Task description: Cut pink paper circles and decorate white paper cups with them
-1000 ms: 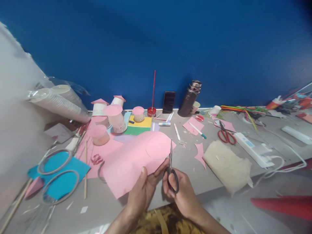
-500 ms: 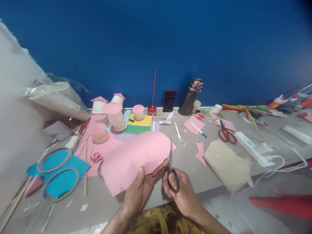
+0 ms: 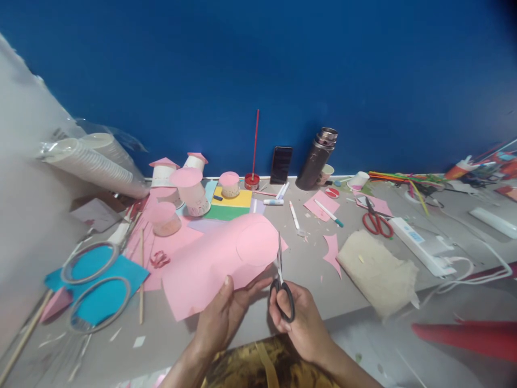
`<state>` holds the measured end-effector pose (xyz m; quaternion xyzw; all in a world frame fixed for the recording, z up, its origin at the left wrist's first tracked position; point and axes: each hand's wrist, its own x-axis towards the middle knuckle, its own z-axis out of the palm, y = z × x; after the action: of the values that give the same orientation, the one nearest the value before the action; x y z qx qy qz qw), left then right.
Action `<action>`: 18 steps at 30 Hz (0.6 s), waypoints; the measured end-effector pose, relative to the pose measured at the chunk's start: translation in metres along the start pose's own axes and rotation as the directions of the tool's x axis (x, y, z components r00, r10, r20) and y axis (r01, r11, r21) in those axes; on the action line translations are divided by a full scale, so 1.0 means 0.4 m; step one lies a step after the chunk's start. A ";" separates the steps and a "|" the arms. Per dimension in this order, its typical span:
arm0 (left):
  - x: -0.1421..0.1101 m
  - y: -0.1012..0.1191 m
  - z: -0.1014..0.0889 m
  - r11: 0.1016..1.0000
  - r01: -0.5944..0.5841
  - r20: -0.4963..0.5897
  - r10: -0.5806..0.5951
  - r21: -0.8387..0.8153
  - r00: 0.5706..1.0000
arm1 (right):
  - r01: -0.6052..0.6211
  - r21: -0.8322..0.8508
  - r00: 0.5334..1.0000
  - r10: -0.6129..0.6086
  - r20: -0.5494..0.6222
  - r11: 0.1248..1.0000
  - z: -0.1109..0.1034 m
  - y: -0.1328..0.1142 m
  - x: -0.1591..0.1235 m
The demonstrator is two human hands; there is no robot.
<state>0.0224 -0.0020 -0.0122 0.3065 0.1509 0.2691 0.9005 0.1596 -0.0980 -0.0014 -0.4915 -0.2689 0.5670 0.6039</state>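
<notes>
Logging by size, largest first: the grey table [image 3: 311,264] runs under and beyond the fingers of my left hand [image 3: 220,320] and right hand [image 3: 301,318]. Above it, the pink sheet [image 3: 202,275] spreads forward and leftward from my left fingers. Past that sheet, well ahead of the same fingers, a tall cup [image 3: 196,198] stands with a pink disc on top. A faintly outlined circle [image 3: 257,245] sits at the sheet's right end, just ahead of my left fingertips. Progress, my judgement: partway. The sheet's edge near the blades follows the circle's right arc, so that side looks trimmed; the left arc lies within whole paper, uncut. Pose: left palm turned up, thumb over the sheet, fingers underneath, pinching it. Right fingers are closed round the black handles of the scissors [image 3: 279,267], tips pointing away from me beside the circle; whether the blades are parted I cannot tell. Smallest: a pink offcut [image 3: 332,256], ahead and to the right of my right fingers.
</notes>
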 end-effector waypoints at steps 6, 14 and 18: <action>-0.011 0.008 -0.016 0.999 0.031 -0.049 -0.030 0.021 0.998 | -0.024 0.027 0.999 0.023 0.032 0.999 -0.006 0.001 -0.003; -0.030 0.011 -0.048 0.990 0.113 0.009 -0.114 0.082 0.993 | -0.060 0.014 0.997 0.060 0.039 0.998 -0.010 -0.005 -0.006; -0.033 0.016 -0.045 0.994 0.106 -0.012 -0.105 0.040 0.994 | -0.062 -0.005 0.997 0.063 0.048 0.998 -0.012 -0.004 -0.009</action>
<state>0.0012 0.0032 -0.0205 0.3150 0.1769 0.2196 0.9062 0.1637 -0.1024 -0.0011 -0.4869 -0.2690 0.5968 0.5782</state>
